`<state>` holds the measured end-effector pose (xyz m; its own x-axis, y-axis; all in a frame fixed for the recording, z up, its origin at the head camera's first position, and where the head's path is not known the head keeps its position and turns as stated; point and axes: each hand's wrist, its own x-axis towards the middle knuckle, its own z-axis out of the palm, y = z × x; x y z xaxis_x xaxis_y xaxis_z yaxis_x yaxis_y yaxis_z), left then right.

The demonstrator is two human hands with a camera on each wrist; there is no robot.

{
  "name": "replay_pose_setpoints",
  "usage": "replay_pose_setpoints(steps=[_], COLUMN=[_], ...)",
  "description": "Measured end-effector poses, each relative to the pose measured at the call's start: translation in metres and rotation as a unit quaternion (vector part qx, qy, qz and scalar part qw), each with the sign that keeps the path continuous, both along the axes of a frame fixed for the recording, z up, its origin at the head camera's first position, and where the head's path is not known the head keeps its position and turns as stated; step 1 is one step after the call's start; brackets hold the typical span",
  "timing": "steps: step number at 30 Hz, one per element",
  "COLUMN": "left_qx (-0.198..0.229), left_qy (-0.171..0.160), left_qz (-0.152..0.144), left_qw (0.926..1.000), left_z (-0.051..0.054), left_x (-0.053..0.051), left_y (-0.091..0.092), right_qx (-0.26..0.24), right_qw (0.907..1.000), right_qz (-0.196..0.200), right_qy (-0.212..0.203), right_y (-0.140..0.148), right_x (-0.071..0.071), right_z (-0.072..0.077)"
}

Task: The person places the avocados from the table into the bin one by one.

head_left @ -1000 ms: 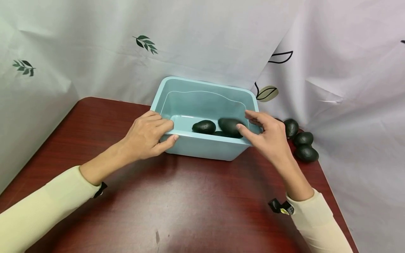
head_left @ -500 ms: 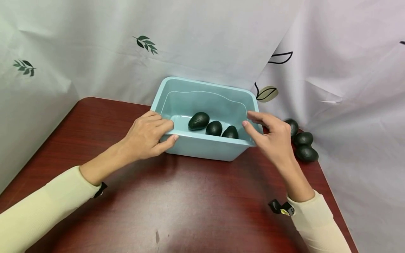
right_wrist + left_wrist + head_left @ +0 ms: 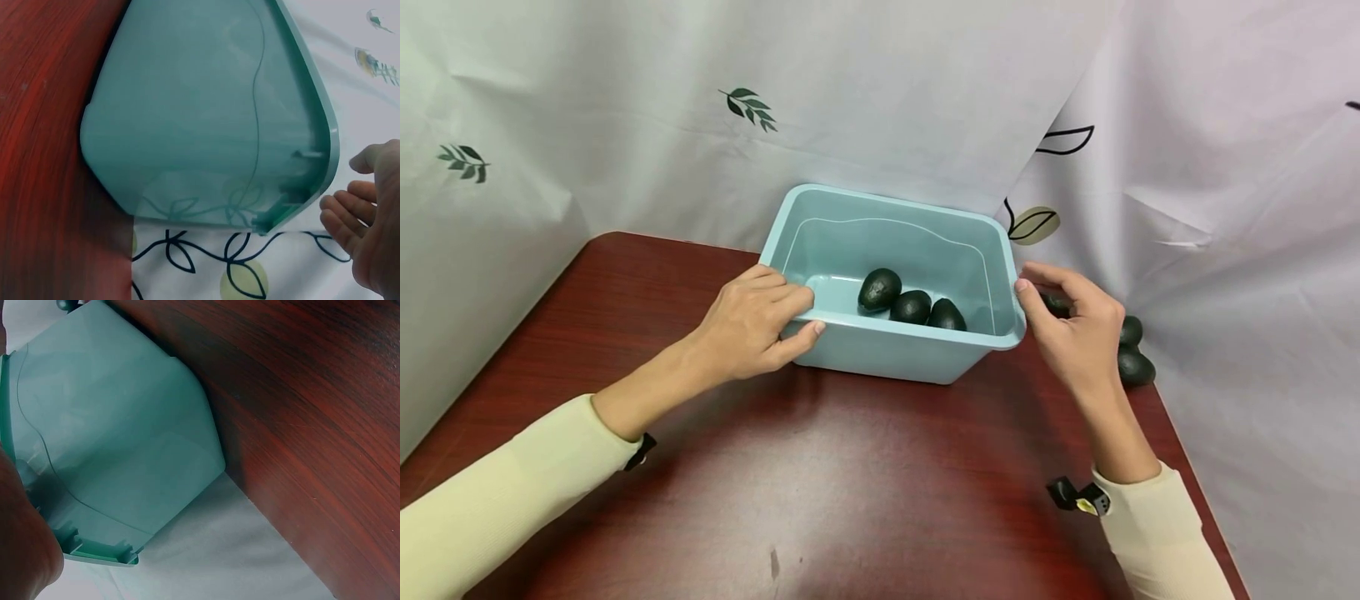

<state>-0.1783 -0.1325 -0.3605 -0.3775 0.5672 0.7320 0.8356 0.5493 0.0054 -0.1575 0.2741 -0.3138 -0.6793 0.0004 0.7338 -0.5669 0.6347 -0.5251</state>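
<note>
A light blue plastic bin [image 3: 880, 350] stands at the back of the table. Three dark green avocados [image 3: 912, 307] lie on its floor, toward the right front. My left hand [image 3: 760, 321] grips the front left corner of the rim, fingers over the edge and thumb on the outer front wall. Just past the right end of the bin is my right hand [image 3: 1075, 325], fingers loosely bent and nothing between them. In the right wrist view this hand [image 3: 369, 212] is apart from the rim. Behind it, partly hidden, more avocados [image 3: 1135, 367] lie near the table's right edge.
The dark red wooden table [image 3: 820, 483] has its right edge close to the loose avocados. White cloth [image 3: 647, 125] with leaf prints hangs behind the bin and on both sides. The bin's back nearly meets it.
The avocado by my right hand dropped in and came to rest beside the others, which shifted. My right hand then moved right, out of the bin toward the outside avocados. The left hand stayed.
</note>
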Motion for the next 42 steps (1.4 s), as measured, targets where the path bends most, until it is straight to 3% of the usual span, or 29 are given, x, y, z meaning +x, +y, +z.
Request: replay_pose_setpoints(steps=[10, 15, 21, 31, 34, 42], left_qx=[0.0, 0.003, 0.006, 0.008, 0.004, 0.002], left_qy=[-0.006, 0.0, 0.002, -0.006, -0.005, -0.002], left_qz=[0.0, 0.0, -0.001, -0.001, 0.002, 0.003], left_qw=[1.0, 1.0, 1.0, 1.0, 1.0, 1.0], left_z=[0.001, 0.001, 0.001, 0.0, 0.001, 0.0], left_x=[0.0, 0.001, 0.001, 0.001, 0.001, 0.0], left_y=[0.0, 0.0, 0.0, 0.001, 0.0, 0.001], right_qx=[-0.024, -0.03, -0.022, 0.037, 0.053, 0.093], right_qw=[0.9993, 0.996, 0.9822, 0.9524, 0.9446, 0.9347], right_qz=[-0.029, -0.073, -0.137, -0.173, -0.188, -0.195], right_qy=[-0.006, -0.04, -0.127, -0.248, -0.263, -0.282], right_y=[0.011, 0.019, 0.031, 0.068, 0.08, 0.108], right_x=[0.002, 0.004, 0.01, 0.01, 0.009, 0.009], right_z=[-0.008, -0.011, -0.017, -0.033, -0.036, -0.043])
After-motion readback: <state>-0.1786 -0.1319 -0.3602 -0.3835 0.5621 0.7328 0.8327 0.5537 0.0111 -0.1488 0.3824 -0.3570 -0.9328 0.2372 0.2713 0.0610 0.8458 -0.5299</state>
